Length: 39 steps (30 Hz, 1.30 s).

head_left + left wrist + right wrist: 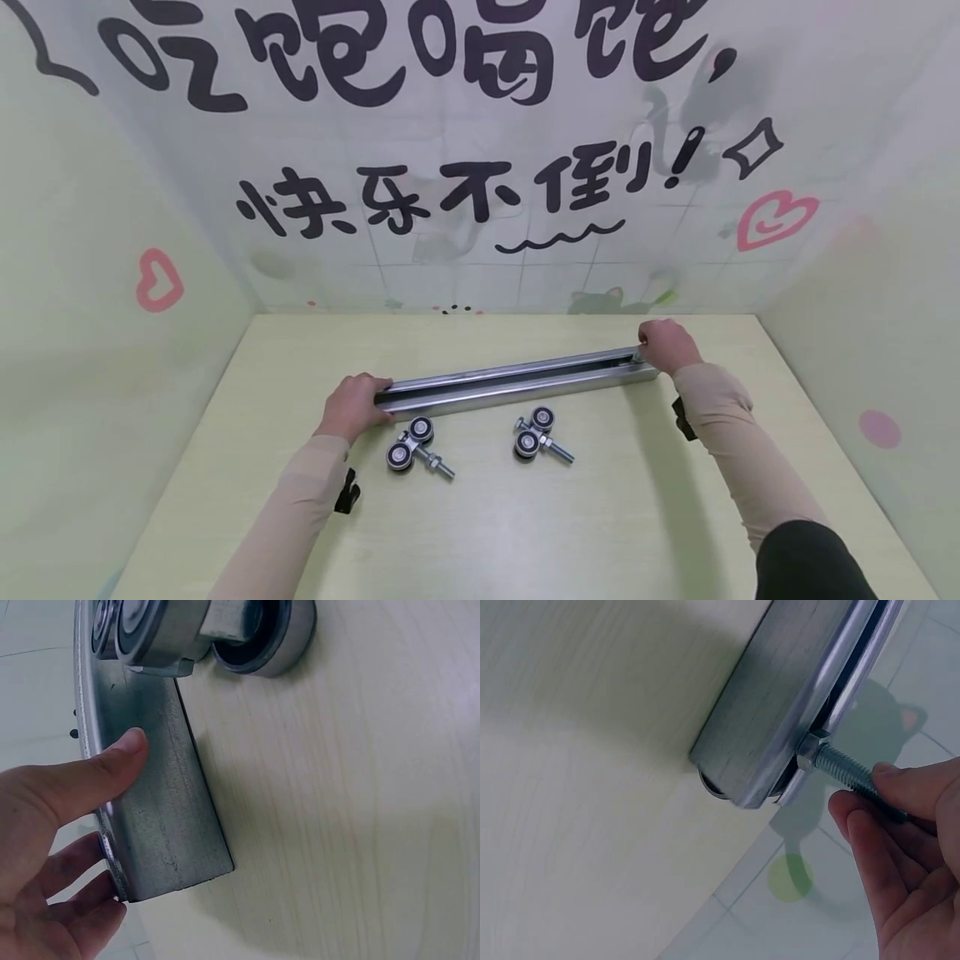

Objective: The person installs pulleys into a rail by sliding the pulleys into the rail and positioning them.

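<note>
1. Head view — the steel rail [517, 392] is held aslant, its right end nearer the bench's [480, 533] back edge, its left end gripped by the left hand [352, 408], thumb opposite fingers
2. A bolt [847, 771] at the right end is pinched by the right hand [667, 346]
3. Rail judged stiff, fairly heavy, slick — best taken by its outer walls
4. Counted: one rail, two loose roller trolleys [416, 448] [536, 433], apparently a third trolley [810, 748] partly inside

The left arm [288, 508] stretches forward, its left hand [352, 407] gripping with the thumb set opposite the bent fingers, while the right arm [750, 442] reaches farther out, the right hand [670, 346] pinching between thumb and forefinger, its other fingers curled.
</note>
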{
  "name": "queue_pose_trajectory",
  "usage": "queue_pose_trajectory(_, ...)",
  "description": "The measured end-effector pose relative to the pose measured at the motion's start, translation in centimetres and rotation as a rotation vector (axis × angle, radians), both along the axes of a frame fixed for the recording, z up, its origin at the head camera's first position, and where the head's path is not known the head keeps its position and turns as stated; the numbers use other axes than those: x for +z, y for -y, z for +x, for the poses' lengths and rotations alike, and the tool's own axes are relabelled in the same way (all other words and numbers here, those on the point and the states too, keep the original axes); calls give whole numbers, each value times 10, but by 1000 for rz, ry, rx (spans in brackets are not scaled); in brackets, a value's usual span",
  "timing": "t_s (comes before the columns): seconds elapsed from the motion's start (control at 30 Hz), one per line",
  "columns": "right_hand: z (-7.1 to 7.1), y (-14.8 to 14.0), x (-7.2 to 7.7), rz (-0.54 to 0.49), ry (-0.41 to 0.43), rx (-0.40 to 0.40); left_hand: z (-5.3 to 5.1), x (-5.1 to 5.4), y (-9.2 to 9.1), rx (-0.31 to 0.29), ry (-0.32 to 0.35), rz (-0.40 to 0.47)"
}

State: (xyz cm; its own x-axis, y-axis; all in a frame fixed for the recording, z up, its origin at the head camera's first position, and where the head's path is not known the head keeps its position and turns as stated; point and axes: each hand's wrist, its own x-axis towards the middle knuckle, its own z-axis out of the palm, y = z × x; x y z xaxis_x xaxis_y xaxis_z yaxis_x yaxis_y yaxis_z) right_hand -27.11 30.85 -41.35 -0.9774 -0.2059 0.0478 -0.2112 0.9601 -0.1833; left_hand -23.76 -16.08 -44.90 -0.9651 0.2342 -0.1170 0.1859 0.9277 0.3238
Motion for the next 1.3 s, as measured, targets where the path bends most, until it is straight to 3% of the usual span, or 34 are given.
queue_pose_trajectory(0.27,-7,23,3,-37,23,48,-2,2,0,0,-6,-7)
queue_pose_trajectory(0.53,-11,27,0,-30,61,58,-1,2,-1,14,9,-6)
queue_pose_trajectory(0.63,-13,22,2,-84,154,95,-1,1,0,19,11,-11)
queue_pose_trajectory(0.77,-17,8,10,-140,338,94,0,0,1,11,8,-14)
queue_pose_trajectory(0.93,-19,-3,12,-79,435,54,0,-1,4,14,10,-18)
queue_pose_trajectory(1.03,-19,-5,0,-50,421,59,0,-1,4,19,23,-16)
queue_pose_trajectory(1.17,-18,-3,-16,-24,334,84,0,-2,2,21,30,-16)
queue_pose_trajectory(1.3,-18,0,-19,6,284,75,0,-2,0,19,21,-15)
